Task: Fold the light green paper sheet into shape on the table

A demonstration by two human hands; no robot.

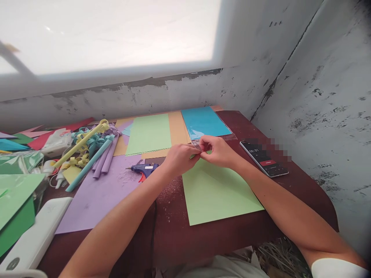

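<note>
Left hand [180, 157], right hand [217, 150] — pinching green sheet [220, 193] far edge.

It looked like a makeshift craft corner in a plain home room. A small dark-red surface [232, 231] was pushed into the corner of scuffed, peeling whitewashed walls [333, 96] under a bright window [110, 34]. Coloured paper sheets [149, 133], rolled paper tubes [95, 158] and a blue glue gun [143, 169] covered it.

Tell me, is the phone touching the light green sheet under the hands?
Apart. The head view shows bare brown table between the phone and the light green sheet.
</note>
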